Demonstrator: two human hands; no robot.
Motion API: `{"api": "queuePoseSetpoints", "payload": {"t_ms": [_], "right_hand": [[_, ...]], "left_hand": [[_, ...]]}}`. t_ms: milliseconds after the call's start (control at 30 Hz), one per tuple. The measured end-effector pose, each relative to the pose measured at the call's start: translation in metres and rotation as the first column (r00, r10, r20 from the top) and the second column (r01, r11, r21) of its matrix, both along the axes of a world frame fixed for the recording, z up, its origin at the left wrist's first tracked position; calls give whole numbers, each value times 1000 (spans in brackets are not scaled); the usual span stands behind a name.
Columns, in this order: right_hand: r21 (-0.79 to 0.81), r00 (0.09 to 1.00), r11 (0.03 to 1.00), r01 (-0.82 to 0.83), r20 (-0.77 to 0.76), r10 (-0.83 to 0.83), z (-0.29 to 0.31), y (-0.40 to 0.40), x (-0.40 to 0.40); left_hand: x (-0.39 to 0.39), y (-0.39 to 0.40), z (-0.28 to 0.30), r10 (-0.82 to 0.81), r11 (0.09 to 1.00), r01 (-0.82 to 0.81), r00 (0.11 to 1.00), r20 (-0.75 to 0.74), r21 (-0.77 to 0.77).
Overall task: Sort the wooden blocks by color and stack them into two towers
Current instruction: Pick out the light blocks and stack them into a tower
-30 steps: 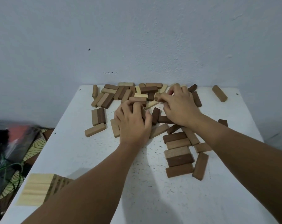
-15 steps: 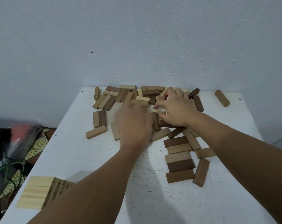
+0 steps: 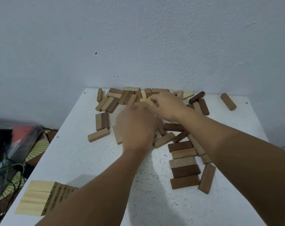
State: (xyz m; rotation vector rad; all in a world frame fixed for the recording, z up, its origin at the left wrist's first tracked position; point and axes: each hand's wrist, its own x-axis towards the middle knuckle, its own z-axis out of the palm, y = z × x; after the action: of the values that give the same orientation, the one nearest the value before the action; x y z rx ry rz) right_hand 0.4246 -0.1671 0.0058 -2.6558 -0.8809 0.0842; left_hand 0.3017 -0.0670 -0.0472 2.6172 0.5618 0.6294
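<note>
The right hand (image 3: 167,106) pinches a pale block (image 3: 150,102) at the far middle of the scattered wooden blocks (image 3: 184,154). The left hand (image 3: 136,126) lies knuckles-up just before it, over the heap; whether it grips anything cannot be told. The blocks spread across the white counter (image 3: 89,160), and a pale stack (image 3: 34,197) stands at its near-left corner.
</note>
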Motion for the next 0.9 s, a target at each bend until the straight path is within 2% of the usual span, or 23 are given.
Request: {"api": "queuePoseSetpoints", "payload": {"t_ms": [67, 167, 300, 433, 533, 700, 800, 900], "right_hand": [[-72, 999, 997, 20, 26, -19, -3, 2, 0], [-60, 998, 998, 37, 61, -33, -3, -6, -2], [5, 998, 1000, 6, -65, -6, -3, -33, 0], [-35, 993, 999, -12, -122, 8, -1, -62, 7], [-2, 996, 1000, 9, -83, -9, 1, -73, 9], [175, 984, 969, 176, -28, -173, 2, -70, 12], [139, 992, 983, 121, 15, -124, 2, -56, 9], [52, 997, 996, 71, 37, -73, 0, -44, 1]], "left_hand": [[1, 1, -1, 10, 1000, -10, 1000, -11, 11], [2, 2, -1, 8, 1000, -7, 999, -39, 26], [0, 1, 1, -24, 999, 26, 998, -64, 28], [1, 1, 2, -40, 997, 43, 998, -54, 57], [0, 1, 1, -54, 998, 55, 998, -33, 36], [-1, 1, 2, -97, 995, 97, 995, 11, 30], [-3, 2, 1, -124, 991, 121, 991, 45, 57], [-2, 3, 3, -19, 999, 22, 996, 81, -38]]}}
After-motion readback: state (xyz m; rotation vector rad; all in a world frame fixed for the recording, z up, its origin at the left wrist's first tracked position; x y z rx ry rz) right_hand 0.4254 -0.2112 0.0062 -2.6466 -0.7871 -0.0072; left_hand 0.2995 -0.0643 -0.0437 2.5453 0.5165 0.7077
